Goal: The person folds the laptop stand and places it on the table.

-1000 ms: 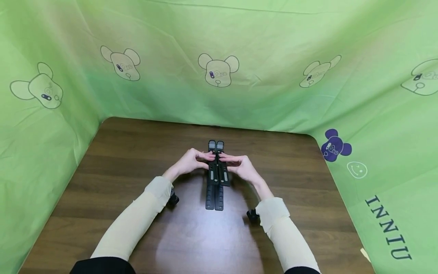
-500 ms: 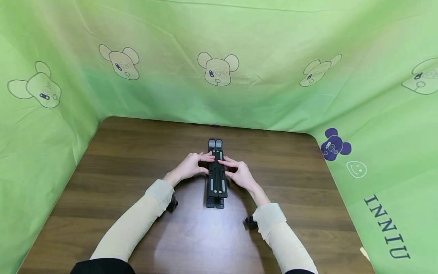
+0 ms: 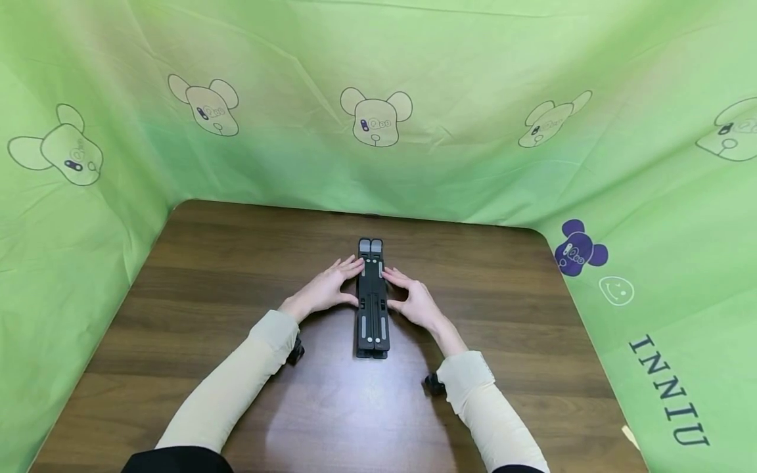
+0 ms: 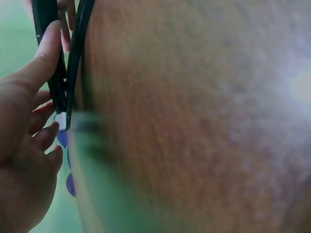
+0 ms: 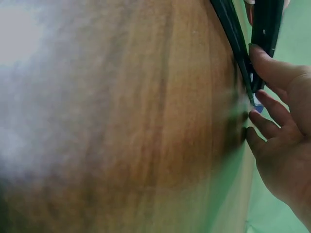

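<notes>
A black folding laptop stand (image 3: 372, 289) lies folded into a narrow bar on the table, with grey pads along its top. My left hand (image 3: 322, 289) touches its left side with thumb and fingertips, fingers fairly straight and spread. On the opposite side, my right hand (image 3: 416, 303) rests its fingertips and thumb along the edge. In the left wrist view, the thumb of my left hand (image 4: 29, 126) lies against the upper bar of the stand (image 4: 46, 19). A narrow wedge-shaped gap shows between upper and lower bars. The right wrist view has my right hand (image 5: 286, 111) beside the stand (image 5: 266, 29).
The brown wooden table (image 3: 236, 249) surrounds the stand on all sides. Green cloth (image 3: 378, 177) with printed bear heads hangs behind the table and along both sides. A small pale piece (image 3: 631, 437) sits at the table's right edge.
The stand's upper bars have come together and moved down toward the near end, now covering most of the lower bars. Both hands have eased outward from the top to its sides.
</notes>
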Action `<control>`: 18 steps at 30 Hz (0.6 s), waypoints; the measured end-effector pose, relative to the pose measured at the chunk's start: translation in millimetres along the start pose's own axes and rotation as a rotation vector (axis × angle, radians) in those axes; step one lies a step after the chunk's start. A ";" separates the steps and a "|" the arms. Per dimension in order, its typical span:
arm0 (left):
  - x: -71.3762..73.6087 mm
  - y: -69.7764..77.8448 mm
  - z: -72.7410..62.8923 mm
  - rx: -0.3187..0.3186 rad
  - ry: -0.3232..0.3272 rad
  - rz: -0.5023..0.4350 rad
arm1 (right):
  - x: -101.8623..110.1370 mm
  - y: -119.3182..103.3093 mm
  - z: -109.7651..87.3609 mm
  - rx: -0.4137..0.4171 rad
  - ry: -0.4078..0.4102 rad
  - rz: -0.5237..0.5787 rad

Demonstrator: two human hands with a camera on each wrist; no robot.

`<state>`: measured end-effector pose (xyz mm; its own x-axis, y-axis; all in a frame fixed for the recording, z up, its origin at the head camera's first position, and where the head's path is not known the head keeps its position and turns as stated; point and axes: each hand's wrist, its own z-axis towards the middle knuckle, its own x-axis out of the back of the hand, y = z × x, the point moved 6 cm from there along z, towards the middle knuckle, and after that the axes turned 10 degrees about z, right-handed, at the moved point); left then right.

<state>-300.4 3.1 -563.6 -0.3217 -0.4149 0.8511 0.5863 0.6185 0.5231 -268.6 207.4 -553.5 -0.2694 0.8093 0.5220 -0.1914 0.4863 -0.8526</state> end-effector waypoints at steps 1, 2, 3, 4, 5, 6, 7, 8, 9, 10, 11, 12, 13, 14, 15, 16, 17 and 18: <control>-0.9 1.0 -0.7 -0.004 -0.005 0.018 | -1.1 7.7 1.2 0.001 -0.004 -0.003; -0.6 3.0 -1.4 -0.006 -0.014 0.049 | -2.1 15.8 2.8 0.004 -0.008 -0.010; -1.1 3.9 -2.3 -0.007 -0.017 0.068 | -2.9 24.7 4.7 0.008 -0.009 -0.012; 0.2 6.9 -3.1 -0.006 -0.030 0.097 | -3.6 33.5 6.5 0.017 -0.010 -0.021; 1.9 10.0 -4.3 -0.004 -0.044 0.123 | -4.2 42.3 8.4 0.024 -0.008 -0.026; 2.2 11.0 -4.9 -0.007 -0.044 0.133 | -4.8 50.9 10.3 0.029 -0.006 -0.028; 2.5 11.6 -5.3 -0.009 -0.047 0.140 | -5.3 58.2 11.8 0.033 -0.003 -0.034; 2.9 12.3 -5.8 -0.012 -0.049 0.149 | -5.2 58.2 11.7 0.041 -0.002 -0.043; 3.6 13.1 -6.3 -0.016 -0.051 0.154 | -4.8 57.9 11.3 0.052 -0.003 -0.047; 4.0 13.8 -6.7 -0.019 -0.053 0.159 | -4.6 54.6 10.1 0.057 -0.003 -0.046; 4.3 14.2 -7.0 -0.021 -0.055 0.163 | -4.1 50.4 8.4 0.066 -0.003 -0.043; 4.5 14.5 -7.3 -0.022 -0.058 0.166 | -3.6 43.9 6.4 0.080 -0.006 -0.033; 4.5 14.5 -7.5 -0.022 -0.062 0.166 | -3.2 36.8 4.5 0.092 -0.010 -0.022; 4.5 14.4 -7.5 -0.021 -0.065 0.162 | -2.8 30.3 2.8 0.101 -0.014 -0.011; 4.3 14.1 -7.5 -0.018 -0.070 0.155 | -2.3 24.0 1.2 0.102 -0.019 0.006; 3.9 13.9 -7.4 -0.018 -0.074 0.147 | -2.0 17.8 -0.7 0.096 -0.020 0.018; 3.5 13.7 -7.3 -0.018 -0.079 0.137 | -2.0 14.3 -2.0 0.092 -0.026 0.025; 3.1 13.6 -7.2 -0.017 -0.083 0.121 | -2.2 11.5 -2.9 0.080 -0.033 0.037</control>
<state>-288.1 5.4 -554.2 -0.3078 -0.2811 0.9090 0.6366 0.6492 0.4163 -267.5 212.2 -564.6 -0.3085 0.8143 0.4918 -0.2555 0.4271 -0.8674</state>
